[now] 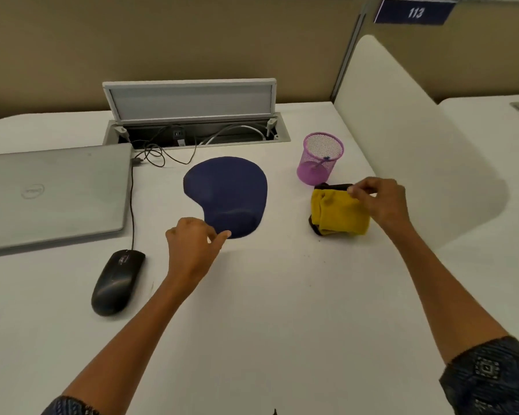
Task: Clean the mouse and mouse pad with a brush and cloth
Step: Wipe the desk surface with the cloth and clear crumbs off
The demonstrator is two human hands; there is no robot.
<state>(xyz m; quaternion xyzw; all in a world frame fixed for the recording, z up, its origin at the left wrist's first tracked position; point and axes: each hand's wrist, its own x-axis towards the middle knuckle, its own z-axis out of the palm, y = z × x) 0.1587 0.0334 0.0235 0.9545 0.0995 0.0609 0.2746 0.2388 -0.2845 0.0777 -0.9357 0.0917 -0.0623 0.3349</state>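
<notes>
A dark blue mouse pad (226, 193) with a raised wrist rest lies in the middle of the white desk (282, 295). My left hand (192, 250) pinches its near edge between thumb and fingers. A black wired mouse (117, 281) sits to the left, off the pad. At the right lies a folded yellow cloth (337, 214) with dark trim. My right hand (381, 202) pinches the cloth's far right corner. A small blue-tipped item, perhaps the brush (322, 163), stands inside the purple mesh cup (321, 158).
A shut grey laptop (51, 196) lies at the left. Behind the pad, an open cable tray (192, 127) with its lid up holds plugs and wires. A white divider panel (402, 145) bounds the desk on the right.
</notes>
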